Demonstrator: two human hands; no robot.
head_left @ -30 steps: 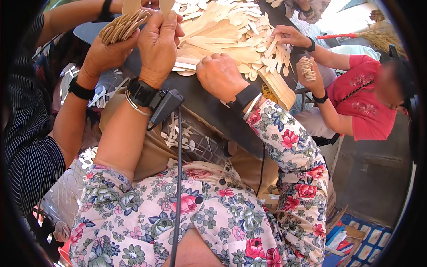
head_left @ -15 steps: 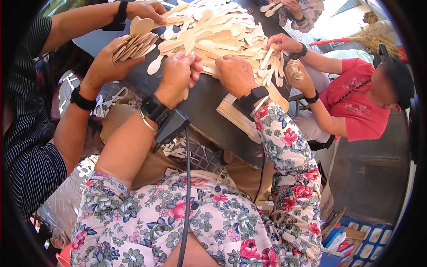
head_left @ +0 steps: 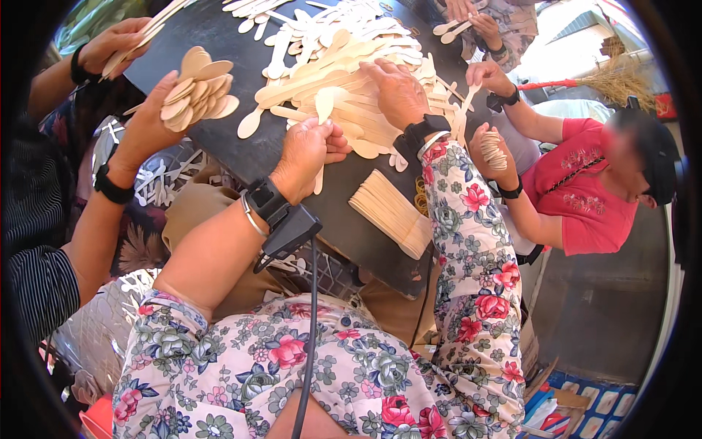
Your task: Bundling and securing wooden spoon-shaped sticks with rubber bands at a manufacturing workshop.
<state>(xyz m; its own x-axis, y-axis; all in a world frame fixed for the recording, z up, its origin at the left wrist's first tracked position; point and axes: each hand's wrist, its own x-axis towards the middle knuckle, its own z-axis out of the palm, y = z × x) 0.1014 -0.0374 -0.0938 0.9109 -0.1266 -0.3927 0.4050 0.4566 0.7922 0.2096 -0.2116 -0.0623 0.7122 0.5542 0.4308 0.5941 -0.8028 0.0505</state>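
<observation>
My left hand [head_left: 308, 152] is closed round a wooden spoon [head_left: 324, 104], whose bowl points up past my fingers and whose handle shows below the hand. To its right, my right hand [head_left: 401, 94] rests at the pile of wooden spoons [head_left: 351, 95], fingers stretched over the spoons and touching them; its fingertips are partly hidden. The pile covers the middle of the dark table [head_left: 234, 66]. Below my right hand lies a neat bundle of flat wooden pieces [head_left: 391, 212], side by side near the table edge.
At the left, a co-worker holds a fan of spoons [head_left: 194, 91] and more spoons [head_left: 146, 36]. A person in a red shirt [head_left: 585, 175] at the right holds a stack of spoons [head_left: 493, 150]. Rubber bands [head_left: 420, 196] lie beside the bundle. Another person's hands [head_left: 475, 22] are across the table.
My right hand has moved farther onto the pile, its fingers stretching out and uncovering the bundle. My left hand still holds a spoon, slightly lower. The left co-worker's hands have moved left, away from the pile.
</observation>
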